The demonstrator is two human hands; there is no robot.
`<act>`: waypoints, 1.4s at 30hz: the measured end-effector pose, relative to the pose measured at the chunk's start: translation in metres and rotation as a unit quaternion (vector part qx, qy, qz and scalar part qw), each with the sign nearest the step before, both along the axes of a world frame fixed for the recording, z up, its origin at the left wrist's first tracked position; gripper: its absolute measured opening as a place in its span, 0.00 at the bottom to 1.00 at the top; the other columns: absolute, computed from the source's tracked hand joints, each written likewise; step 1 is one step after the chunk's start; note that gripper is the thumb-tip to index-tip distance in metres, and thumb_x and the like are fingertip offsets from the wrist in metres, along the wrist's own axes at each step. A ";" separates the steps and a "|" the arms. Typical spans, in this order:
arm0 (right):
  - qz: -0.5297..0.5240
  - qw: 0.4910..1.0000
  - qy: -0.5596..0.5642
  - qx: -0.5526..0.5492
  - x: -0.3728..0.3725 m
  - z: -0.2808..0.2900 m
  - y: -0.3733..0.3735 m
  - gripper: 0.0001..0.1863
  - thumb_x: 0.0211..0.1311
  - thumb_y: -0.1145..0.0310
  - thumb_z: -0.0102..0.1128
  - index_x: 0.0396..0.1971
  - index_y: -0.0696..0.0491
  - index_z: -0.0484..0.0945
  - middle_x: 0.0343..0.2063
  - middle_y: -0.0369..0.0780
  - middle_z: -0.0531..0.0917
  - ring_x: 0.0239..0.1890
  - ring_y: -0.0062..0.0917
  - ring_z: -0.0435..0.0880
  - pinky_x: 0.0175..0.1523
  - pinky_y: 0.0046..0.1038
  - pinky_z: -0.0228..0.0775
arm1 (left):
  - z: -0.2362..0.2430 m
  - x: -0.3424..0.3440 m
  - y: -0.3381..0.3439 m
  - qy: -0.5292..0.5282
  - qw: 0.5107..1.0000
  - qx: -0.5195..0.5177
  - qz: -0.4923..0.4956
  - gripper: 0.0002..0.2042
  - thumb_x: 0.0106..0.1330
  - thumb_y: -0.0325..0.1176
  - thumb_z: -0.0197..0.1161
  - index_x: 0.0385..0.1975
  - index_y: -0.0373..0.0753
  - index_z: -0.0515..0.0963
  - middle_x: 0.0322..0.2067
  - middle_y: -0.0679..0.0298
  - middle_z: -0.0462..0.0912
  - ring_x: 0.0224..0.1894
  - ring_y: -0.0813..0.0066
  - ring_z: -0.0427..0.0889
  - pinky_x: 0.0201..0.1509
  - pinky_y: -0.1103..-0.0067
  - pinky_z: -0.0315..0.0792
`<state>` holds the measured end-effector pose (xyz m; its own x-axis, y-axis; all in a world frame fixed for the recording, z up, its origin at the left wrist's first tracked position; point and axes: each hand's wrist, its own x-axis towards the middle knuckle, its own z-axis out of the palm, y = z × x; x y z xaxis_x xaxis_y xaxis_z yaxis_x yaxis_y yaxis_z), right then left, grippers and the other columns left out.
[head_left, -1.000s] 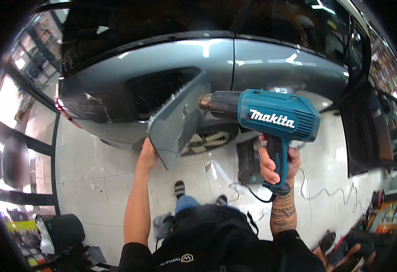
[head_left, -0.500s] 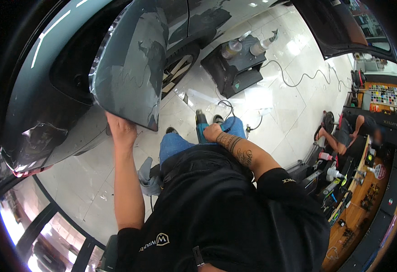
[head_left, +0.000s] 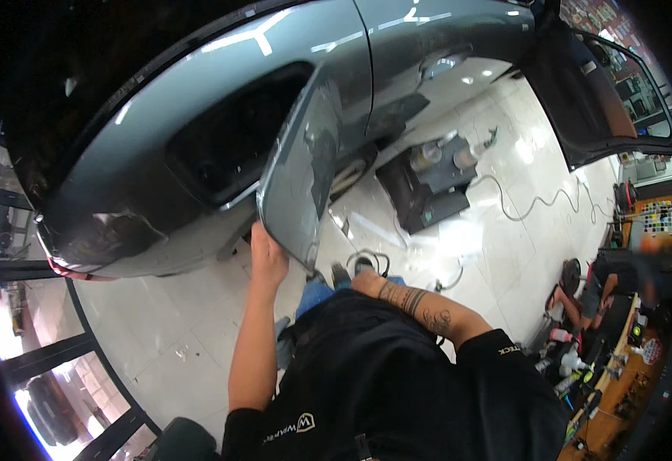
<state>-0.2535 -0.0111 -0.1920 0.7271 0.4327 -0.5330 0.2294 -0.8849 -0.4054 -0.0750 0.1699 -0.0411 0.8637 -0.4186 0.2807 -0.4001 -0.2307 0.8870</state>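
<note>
A grey, curved car panel [head_left: 294,184] juts out from the side of a grey car [head_left: 221,69], next to a dark rounded opening. Its surface carries darker, uneven patches, like wrinkled film. My left hand [head_left: 269,257] is closed on the panel's lower left edge, with the fingertips hidden behind it. Close to my waist, my right hand [head_left: 367,284] grips a heat gun [head_left: 340,275]. Its dark nozzle points away from me; most of the body and handle is hidden by my hand and shirt.
A black step stool [head_left: 428,188] with spray bottles [head_left: 468,156] stands ahead on the tiled floor. A cable [head_left: 532,207] winds across the floor. An open car door [head_left: 593,115] is at far right. Another person [head_left: 601,288] sits at right beside a tool bench [head_left: 620,384].
The view has shifted, so the car and stool appear lower and further right. The panel now looks narrower, more edge-on. Both hands keep their holds; the heat gun is more hidden near my waist.
</note>
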 end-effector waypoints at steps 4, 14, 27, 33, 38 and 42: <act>-0.303 0.925 -0.095 0.206 0.081 0.067 -0.029 0.09 0.58 0.67 0.50 0.24 0.55 0.76 0.20 0.43 0.80 0.24 0.34 0.79 0.33 0.32 0.71 | 0.051 -0.001 -0.007 0.037 0.999 -0.013 -0.036 0.18 0.66 0.38 0.42 0.46 0.29 0.71 0.42 0.47 0.76 0.45 0.51 0.72 0.51 0.70 0.63; -0.585 0.589 -0.051 0.555 0.246 0.276 -0.084 0.50 0.47 0.43 0.64 0.61 0.56 0.47 0.53 0.47 0.58 0.55 0.32 0.62 0.56 0.35 0.58 | 0.042 -0.033 -0.035 -0.049 0.997 0.014 0.051 0.18 0.66 0.41 0.42 0.31 0.33 0.75 0.29 0.53 0.77 0.34 0.55 0.73 0.43 0.71 0.64; -0.626 0.494 -0.044 0.602 0.232 0.294 -0.056 0.59 0.43 0.49 0.70 0.62 0.55 0.35 0.53 0.51 0.61 0.55 0.33 0.63 0.57 0.34 0.59 | 0.047 -0.026 -0.045 0.058 0.993 -0.095 -0.036 0.18 0.66 0.41 0.44 0.25 0.33 0.74 0.21 0.60 0.74 0.27 0.65 0.71 0.36 0.74 0.63; -0.614 0.519 -0.066 0.592 0.218 0.301 -0.043 0.57 0.41 0.47 0.68 0.61 0.55 0.37 0.49 0.50 0.63 0.49 0.32 0.69 0.52 0.31 0.65 | 0.058 -0.029 -0.047 -0.044 0.997 -0.063 0.017 0.17 0.68 0.38 0.41 0.36 0.32 0.74 0.31 0.57 0.76 0.34 0.64 0.72 0.43 0.74 0.63; -0.611 0.519 -0.090 0.591 0.206 0.306 -0.029 0.58 0.41 0.47 0.68 0.62 0.54 0.36 0.51 0.51 0.60 0.50 0.32 0.67 0.53 0.31 0.64 | 0.033 -0.022 -0.036 0.050 0.994 -0.082 -0.053 0.20 0.70 0.41 0.39 0.41 0.30 0.72 0.35 0.55 0.76 0.37 0.63 0.73 0.45 0.74 0.64; -0.606 0.521 -0.077 0.597 0.190 0.314 -0.021 0.59 0.43 0.47 0.69 0.63 0.54 0.34 0.56 0.52 0.54 0.57 0.34 0.59 0.59 0.33 0.56 | 0.051 -0.025 -0.042 -0.104 0.994 -0.042 0.001 0.21 0.70 0.43 0.38 0.42 0.29 0.72 0.36 0.53 0.76 0.39 0.62 0.74 0.45 0.72 0.65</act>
